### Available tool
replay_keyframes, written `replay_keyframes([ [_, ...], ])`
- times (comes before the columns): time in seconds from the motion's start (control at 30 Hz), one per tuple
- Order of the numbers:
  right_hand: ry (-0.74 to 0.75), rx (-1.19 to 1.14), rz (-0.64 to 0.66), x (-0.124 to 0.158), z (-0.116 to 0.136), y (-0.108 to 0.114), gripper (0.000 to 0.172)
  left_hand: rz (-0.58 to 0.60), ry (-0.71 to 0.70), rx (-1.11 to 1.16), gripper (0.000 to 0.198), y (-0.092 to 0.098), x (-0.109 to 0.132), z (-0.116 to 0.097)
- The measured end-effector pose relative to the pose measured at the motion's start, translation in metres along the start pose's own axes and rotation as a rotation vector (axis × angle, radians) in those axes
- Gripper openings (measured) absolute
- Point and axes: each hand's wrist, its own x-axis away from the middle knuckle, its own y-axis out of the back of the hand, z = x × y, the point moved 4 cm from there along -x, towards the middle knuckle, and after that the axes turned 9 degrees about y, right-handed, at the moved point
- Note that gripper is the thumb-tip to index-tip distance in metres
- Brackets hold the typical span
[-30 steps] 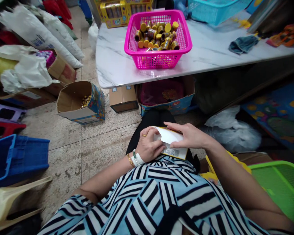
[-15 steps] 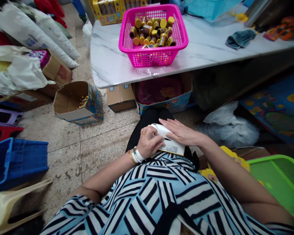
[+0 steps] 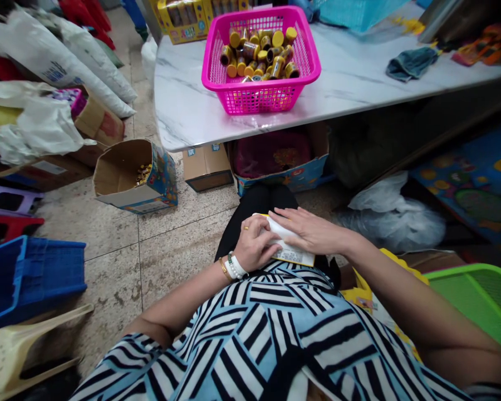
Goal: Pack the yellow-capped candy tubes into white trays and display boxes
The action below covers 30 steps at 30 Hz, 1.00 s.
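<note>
No legible text or labels.

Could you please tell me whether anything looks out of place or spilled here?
Nothing looks plainly spilled. One mildly odd thing: a blue cloth on the tabletop, right of the pink basket, lies crumpled rather than folded.

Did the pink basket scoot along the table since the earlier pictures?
No. The basket sits in the same spot on the table, just as far from its left edge. Only the camera's view shifted.
</note>
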Motion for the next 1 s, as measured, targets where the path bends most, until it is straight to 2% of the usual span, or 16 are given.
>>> replay_keyframes([
  [0.07, 0.061, -0.096, 0.032, 0.008, -0.003, 0.003, 0.062, -0.011, -0.024, 0.005, 0.020, 0.001, 0.002, -0.001],
  [0.13, 0.072, -0.171, 0.051, 0.015, -0.008, 0.005, 0.066, -0.022, -0.031, 0.006, 0.019, 0.002, 0.002, -0.002],
  [0.23, -0.070, -0.174, 0.033, 0.020, -0.018, 0.004, 0.078, -0.023, -0.001, 0.022, 0.018, 0.002, -0.003, -0.001],
  [0.3, -0.177, -0.127, -0.006, 0.020, -0.019, 0.004, 0.077, -0.006, 0.026, 0.039, 0.018, 0.002, -0.007, 0.001],
  [0.37, -0.187, -0.116, -0.027, 0.019, -0.016, 0.004, 0.080, 0.025, 0.043, 0.050, 0.018, 0.002, -0.009, 0.002],
  [0.53, -0.063, -0.278, -0.017, 0.018, -0.014, 0.005, 0.060, 0.083, 0.046, 0.075, 0.018, 0.002, -0.005, -0.001],
  [0.63, -0.097, -0.183, -0.078, 0.014, -0.016, 0.003, 0.061, 0.064, 0.071, 0.067, 0.018, 0.004, -0.005, 0.001],
  [0.83, -0.310, 0.155, -0.130, 0.004, -0.008, 0.002, 0.054, 0.119, 0.058, 0.048, 0.018, 0.006, -0.015, 0.005],
  [0.9, -0.289, 0.136, -0.116, 0.005, -0.006, 0.001, 0.056, 0.126, 0.071, 0.037, 0.018, 0.005, -0.016, 0.006],
  [1.0, -0.156, 0.031, -0.098, 0.014, -0.005, -0.002, 0.064, 0.117, 0.086, 0.029, 0.020, 0.003, -0.013, 0.007],
])
